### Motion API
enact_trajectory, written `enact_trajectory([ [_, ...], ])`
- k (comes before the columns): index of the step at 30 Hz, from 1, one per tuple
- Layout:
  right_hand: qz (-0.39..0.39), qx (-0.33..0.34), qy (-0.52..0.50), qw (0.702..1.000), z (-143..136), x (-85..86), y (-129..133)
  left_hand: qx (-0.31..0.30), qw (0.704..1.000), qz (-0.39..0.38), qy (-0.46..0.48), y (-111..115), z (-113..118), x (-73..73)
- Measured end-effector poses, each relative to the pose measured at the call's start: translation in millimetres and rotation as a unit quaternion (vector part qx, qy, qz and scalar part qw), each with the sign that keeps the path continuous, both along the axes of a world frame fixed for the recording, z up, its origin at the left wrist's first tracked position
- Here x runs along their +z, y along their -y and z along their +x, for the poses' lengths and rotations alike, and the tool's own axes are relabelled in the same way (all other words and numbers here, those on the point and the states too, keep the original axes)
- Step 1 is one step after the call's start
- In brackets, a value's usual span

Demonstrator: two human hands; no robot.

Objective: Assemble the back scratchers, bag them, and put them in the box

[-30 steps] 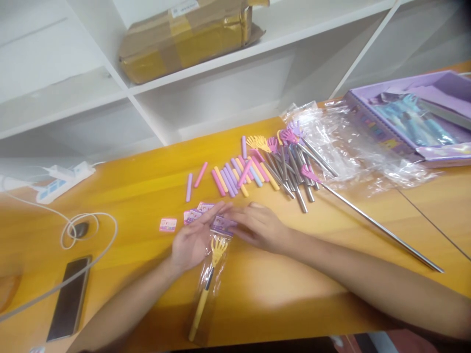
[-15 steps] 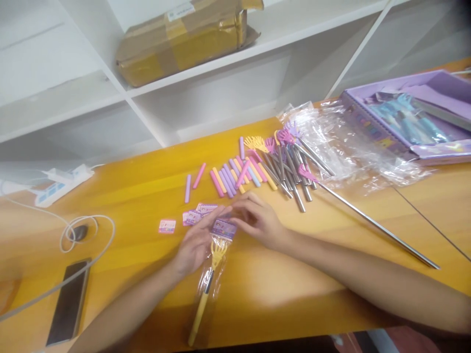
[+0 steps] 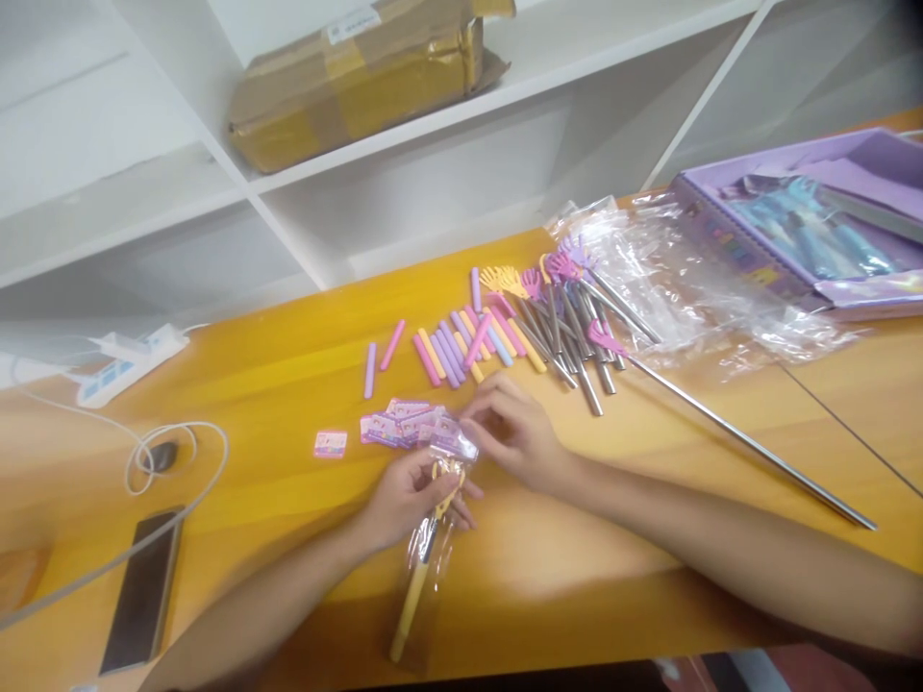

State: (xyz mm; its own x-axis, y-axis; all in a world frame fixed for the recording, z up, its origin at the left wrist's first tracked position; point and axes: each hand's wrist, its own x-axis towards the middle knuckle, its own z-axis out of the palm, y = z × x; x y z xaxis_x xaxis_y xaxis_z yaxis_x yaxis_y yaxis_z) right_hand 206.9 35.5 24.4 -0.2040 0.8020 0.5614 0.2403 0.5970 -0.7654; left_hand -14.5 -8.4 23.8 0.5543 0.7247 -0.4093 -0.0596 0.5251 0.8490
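A yellow back scratcher (image 3: 414, 596) lies in a clear plastic sleeve, its hand-shaped head toward the back. My left hand (image 3: 414, 495) is closed around the scratcher's head through the plastic. At the sleeve's top, a purple printed card (image 3: 453, 440) shows under shiny film. My right hand (image 3: 515, 428) is closed in a pinch at the right edge of that top end. Several printed cards (image 3: 404, 423) lie overlapping just behind my left hand, and a single card (image 3: 330, 444) lies apart to the left.
Coloured tubes (image 3: 451, 351) and metal-rod scratchers (image 3: 577, 332) lie behind my hands. An extended pink scratcher (image 3: 742, 434), plastic bags (image 3: 649, 279) and a purple box (image 3: 750, 240) are at the right. A phone (image 3: 142, 591), cable and power strip (image 3: 134, 360) are at the left.
My left hand has moved down from the card to the scratcher's head and closed on it. The bagged scratcher has shifted slightly right and up. My right hand stays near the bag's top.
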Motion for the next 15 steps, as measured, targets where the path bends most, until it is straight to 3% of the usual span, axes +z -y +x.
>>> enact_trajectory([
  [3,0.126,0.017,0.065,0.990,-1.1,-3.0,3.0,0.019,0.999,-0.019,0.031,-0.8,0.0,-1.1],
  [7,0.262,-0.011,0.161,0.952,1.7,-3.8,6.5,0.046,0.998,-0.008,0.043,-1.5,-0.1,-4.8],
  [11,0.282,0.010,0.217,0.935,4.8,-1.9,10.6,0.057,0.997,-0.005,0.052,-2.3,-0.8,-5.8],
  [15,0.249,-0.008,0.221,0.943,4.3,-4.2,8.6,0.055,0.997,-0.016,0.060,-3.1,-1.9,-4.0],
])
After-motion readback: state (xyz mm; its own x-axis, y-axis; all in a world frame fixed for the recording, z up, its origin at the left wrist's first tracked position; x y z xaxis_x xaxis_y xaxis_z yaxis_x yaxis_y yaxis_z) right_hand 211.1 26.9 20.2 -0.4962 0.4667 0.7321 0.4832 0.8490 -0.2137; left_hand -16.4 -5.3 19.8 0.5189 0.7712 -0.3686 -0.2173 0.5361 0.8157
